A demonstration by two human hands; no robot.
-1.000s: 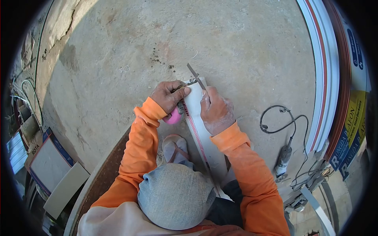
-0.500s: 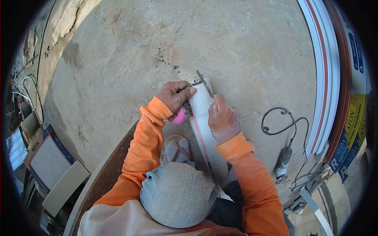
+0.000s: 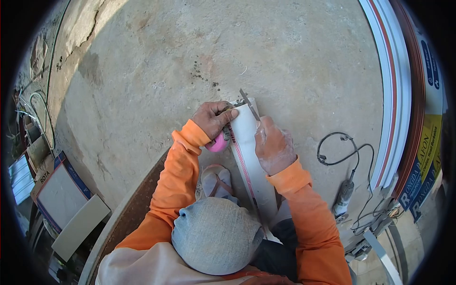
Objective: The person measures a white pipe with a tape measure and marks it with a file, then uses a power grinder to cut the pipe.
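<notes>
A long white panel strip (image 3: 259,173) with a red patterned line along one side runs from between my legs out to my hands. My left hand (image 3: 213,118) is closed at its far end, thumb pressed on the white face. Just under that hand sits a pink rounded object (image 3: 219,142), partly hidden by the palm. In my right hand (image 3: 275,145) is a thin metal blade (image 3: 249,103), gripped in a fist near the strip's right edge. The blade slants up and left across the strip's far end.
A corded grinder (image 3: 344,197) lies on the concrete floor (image 3: 285,57) at right, its black cable (image 3: 327,161) looped above it. Long white panels (image 3: 394,95) stand along the right edge beside printed boards (image 3: 430,147). A framed board (image 3: 61,192) leans at lower left. Dark crumbs dot the floor ahead.
The view has shifted slightly. The blade and my right hand sit a little lower and further right in the picture; both hands keep their hold.
</notes>
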